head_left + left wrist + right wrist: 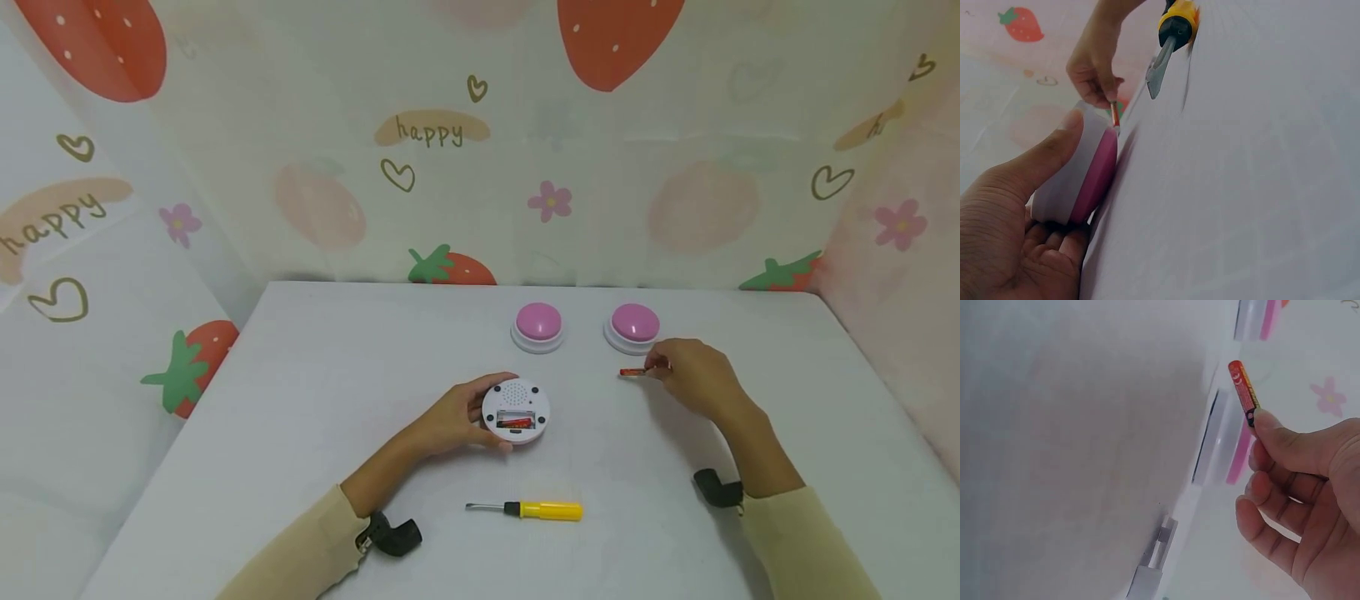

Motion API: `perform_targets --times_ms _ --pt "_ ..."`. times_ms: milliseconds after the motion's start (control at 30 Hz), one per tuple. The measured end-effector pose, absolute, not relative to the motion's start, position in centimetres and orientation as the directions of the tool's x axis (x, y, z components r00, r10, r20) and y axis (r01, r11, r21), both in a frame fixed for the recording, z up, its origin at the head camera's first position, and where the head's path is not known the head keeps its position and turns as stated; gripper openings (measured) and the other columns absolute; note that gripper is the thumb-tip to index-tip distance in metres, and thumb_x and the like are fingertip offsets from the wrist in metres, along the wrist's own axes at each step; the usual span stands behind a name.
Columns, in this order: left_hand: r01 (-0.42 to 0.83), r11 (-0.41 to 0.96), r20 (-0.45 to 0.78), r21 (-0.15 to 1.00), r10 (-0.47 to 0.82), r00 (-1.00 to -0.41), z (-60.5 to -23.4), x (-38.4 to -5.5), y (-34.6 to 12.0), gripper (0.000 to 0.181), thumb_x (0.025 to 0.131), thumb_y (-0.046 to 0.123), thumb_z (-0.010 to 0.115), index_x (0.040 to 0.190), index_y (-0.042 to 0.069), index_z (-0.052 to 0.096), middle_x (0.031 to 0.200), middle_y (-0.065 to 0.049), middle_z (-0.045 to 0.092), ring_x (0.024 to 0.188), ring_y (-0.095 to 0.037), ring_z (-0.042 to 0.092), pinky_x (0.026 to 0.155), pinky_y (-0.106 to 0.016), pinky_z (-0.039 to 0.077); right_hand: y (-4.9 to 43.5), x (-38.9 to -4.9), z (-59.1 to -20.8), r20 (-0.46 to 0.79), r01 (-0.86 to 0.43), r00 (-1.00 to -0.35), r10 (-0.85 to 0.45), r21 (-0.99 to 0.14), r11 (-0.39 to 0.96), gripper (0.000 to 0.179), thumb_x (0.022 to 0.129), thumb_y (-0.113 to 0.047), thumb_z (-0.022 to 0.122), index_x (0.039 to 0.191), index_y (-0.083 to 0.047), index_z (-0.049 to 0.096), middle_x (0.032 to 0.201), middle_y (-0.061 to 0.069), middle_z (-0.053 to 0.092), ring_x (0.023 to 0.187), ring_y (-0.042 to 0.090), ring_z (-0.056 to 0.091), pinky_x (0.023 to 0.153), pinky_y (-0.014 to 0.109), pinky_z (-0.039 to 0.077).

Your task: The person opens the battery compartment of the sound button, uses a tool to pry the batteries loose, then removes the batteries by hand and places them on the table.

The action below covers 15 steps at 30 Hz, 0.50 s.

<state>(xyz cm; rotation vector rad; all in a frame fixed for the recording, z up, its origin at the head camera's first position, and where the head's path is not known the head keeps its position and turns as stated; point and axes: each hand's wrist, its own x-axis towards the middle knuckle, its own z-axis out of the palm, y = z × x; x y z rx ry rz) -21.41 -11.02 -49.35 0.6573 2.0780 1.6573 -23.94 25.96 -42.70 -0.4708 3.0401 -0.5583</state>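
Note:
My left hand [450,423] grips the rim of a round white push-button device [515,396], its underside up and its pink dome facing the table in the left wrist view. Its battery compartment lies uncovered, with one red battery [516,423] inside and room beside it. Away to the right, my right hand [699,379] pinches another red battery [1245,392] by one end between thumb and finger, above the table. Behind that hand stands a pink-domed button [636,322], and a second pink button [538,322] is to its left.
A screwdriver [551,511] with a yellow handle lies on the white table [315,358] in front of the device. A pale plastic piece [1150,569] shows low in the right wrist view. Patterned cloth [592,242] hangs behind the table.

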Motion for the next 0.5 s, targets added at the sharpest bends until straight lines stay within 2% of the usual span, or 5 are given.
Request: perform_targets --times_ms 167,500 --pt "0.109 0.179 -0.016 0.978 0.581 -0.814 -49.44 -21.42 -10.99 0.095 0.072 0.004 0.092 0.153 0.020 0.044 0.151 0.001 0.049 0.136 -0.018 0.050 0.108 -0.025 0.044 26.31 -24.18 -42.71 0.046 -0.304 -0.951 -0.306 -0.329 0.894 0.010 0.089 0.000 0.072 0.093 -0.008 0.075 0.086 0.006 0.070 0.084 0.027 0.061 0.073 0.046 0.052" --pt "0.120 0.199 -0.019 0.973 0.581 -0.814 -49.42 -21.40 -11.00 0.095 0.073 0.005 0.092 0.153 0.021 0.045 0.152 0.002 0.049 0.137 -0.017 0.049 0.108 -0.025 0.044 26.68 -24.00 -42.91 -0.035 -0.243 -0.962 -0.270 -0.338 0.909 0.009 0.091 -0.001 0.071 0.095 -0.008 0.075 0.089 0.008 0.069 0.086 0.028 0.058 0.076 0.046 0.051"
